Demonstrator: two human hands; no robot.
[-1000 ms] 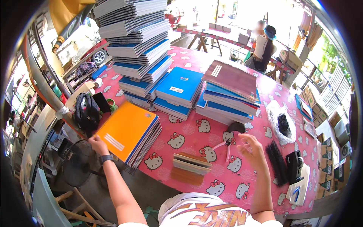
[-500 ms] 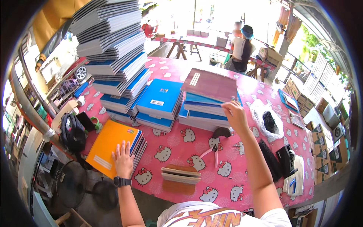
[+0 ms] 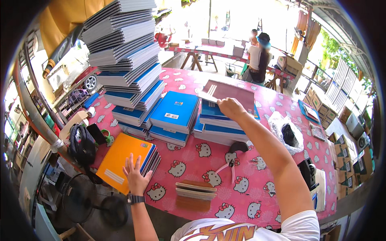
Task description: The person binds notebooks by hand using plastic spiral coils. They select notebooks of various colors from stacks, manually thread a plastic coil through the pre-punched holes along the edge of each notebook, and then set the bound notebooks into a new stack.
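My left hand (image 3: 136, 176) lies with spread fingers on the lower right edge of a yellow spiral notebook (image 3: 120, 160), which tops a small pile at the table's left front. My right hand (image 3: 231, 107) reaches forward and is closed on the near edge of a maroon spiral notebook (image 3: 237, 94). That edge is tilted up, its white pages showing at the left corner; my fingertips are partly hidden. Beneath it sits a stack of blue notebooks (image 3: 217, 110). Another blue notebook stack (image 3: 175, 108) stands just left of it.
A tall leaning notebook tower (image 3: 128, 60) rises at the back left. Pink-handled pliers (image 3: 230, 166), a dark curved piece (image 3: 239, 147) and wooden blocks (image 3: 196, 195) lie on the pink patterned tablecloth (image 3: 249, 193). A white plastic bag (image 3: 283, 130) and black hole punch (image 3: 307, 172) are at right. People stand beyond.
My right hand has moved left along the maroon notebook's near edge, gripped it and raised it. My left hand stays on the yellow notebook, shifted slightly toward its edge. The view has shifted slightly.
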